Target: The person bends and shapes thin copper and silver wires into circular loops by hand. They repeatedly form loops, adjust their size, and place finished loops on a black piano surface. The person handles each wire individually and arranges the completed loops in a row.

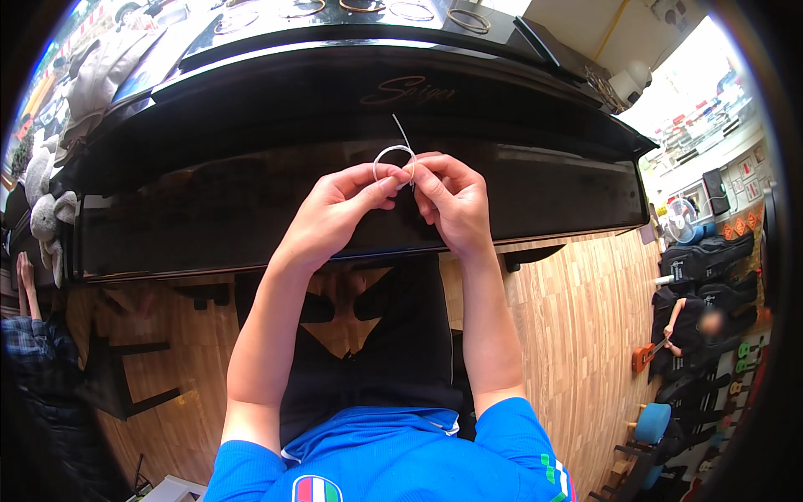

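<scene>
A thin whitish strand (402,131), bent into a small loop, is held up before me over a closed, glossy black piano (552,188). One free end of the strand points up above the loop. My left hand (335,205) pinches the loop's lower left side between thumb and forefinger. On the other side, my right hand (458,197) grips the strand where it crosses itself, its fingers curled in. The two sets of fingertips almost meet, and they hide the crossing point. I cannot tell whether the strand is knotted there.
Several thin coiled rings (468,22) lie along the piano's top. Grey plush toys (43,219) sit at its left end, near another person's hand (27,274). To the right, a person holds a guitar (642,358) near a blue stool (653,423) and a white fan (681,216).
</scene>
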Available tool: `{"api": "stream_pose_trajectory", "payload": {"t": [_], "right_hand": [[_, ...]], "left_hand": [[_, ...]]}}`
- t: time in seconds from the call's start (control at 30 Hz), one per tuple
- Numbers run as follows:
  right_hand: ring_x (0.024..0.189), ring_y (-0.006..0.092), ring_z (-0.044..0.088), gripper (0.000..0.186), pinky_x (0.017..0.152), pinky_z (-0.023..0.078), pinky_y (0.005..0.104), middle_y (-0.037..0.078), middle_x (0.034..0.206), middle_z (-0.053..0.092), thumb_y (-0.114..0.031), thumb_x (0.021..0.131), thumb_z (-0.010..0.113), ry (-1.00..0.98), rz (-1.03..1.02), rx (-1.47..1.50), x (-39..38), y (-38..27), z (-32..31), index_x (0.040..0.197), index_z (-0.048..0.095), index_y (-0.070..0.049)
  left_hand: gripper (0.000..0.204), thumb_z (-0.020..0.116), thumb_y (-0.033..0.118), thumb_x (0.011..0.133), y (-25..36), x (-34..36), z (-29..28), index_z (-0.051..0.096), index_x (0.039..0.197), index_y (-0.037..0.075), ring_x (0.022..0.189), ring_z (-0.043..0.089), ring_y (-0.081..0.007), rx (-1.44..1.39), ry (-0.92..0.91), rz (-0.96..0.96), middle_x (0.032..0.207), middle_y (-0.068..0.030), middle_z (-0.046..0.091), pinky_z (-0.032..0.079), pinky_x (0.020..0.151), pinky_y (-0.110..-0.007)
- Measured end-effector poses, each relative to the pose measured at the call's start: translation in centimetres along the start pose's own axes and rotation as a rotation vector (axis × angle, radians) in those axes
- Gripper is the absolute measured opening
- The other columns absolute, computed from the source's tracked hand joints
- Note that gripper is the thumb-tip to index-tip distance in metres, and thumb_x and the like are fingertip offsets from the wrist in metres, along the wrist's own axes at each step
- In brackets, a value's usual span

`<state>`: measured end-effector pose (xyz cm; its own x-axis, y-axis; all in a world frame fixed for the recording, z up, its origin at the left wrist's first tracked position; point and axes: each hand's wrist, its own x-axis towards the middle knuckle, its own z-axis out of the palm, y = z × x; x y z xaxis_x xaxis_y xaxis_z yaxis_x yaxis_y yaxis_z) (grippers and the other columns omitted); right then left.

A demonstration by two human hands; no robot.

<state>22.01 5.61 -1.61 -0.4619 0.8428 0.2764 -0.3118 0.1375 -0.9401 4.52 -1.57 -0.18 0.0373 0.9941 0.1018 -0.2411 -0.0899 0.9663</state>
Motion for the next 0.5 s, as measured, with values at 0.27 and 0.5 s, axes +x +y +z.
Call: {"api": "stream_pose_trajectory", "payload": {"t": [0.27, 0.5], "right_hand": [[0.056, 0.0033, 0.053, 0.015, 0.047, 0.040, 0.0186, -0.001, 0.070, 0.063, -0.015, 0.097, 0.067, -0.003, 0.013, 0.010, 0.1, 0.0, 0.1, 0.102, 0.070, -0.001], [0.056, 0.0030, 0.053, 0.018, 0.047, 0.040, 0.0184, -0.001, 0.068, 0.062, -0.018, 0.094, 0.071, 0.009, 0.018, 0.016, 0.2, 0.1, 0.2, 0.102, 0.071, -0.001]], "left_hand": [[0.019, 0.068, 0.018, 0.096, 0.5, 0.2, 0.4, 0.067, 0.103, 0.000, 0.091, 0.065, -0.0106, 0.201, 0.000, -0.039, 0.093, -0.0032, 0.067, 0.053, 0.082, -0.027], [0.013, 0.072, 0.003, 0.090, -0.6, 0.3, 0.7, 0.062, 0.098, 0.002, 0.090, 0.066, -0.0100, 0.164, 0.095, 0.082, 0.092, -0.0034, 0.067, 0.054, 0.079, -0.024]]}}
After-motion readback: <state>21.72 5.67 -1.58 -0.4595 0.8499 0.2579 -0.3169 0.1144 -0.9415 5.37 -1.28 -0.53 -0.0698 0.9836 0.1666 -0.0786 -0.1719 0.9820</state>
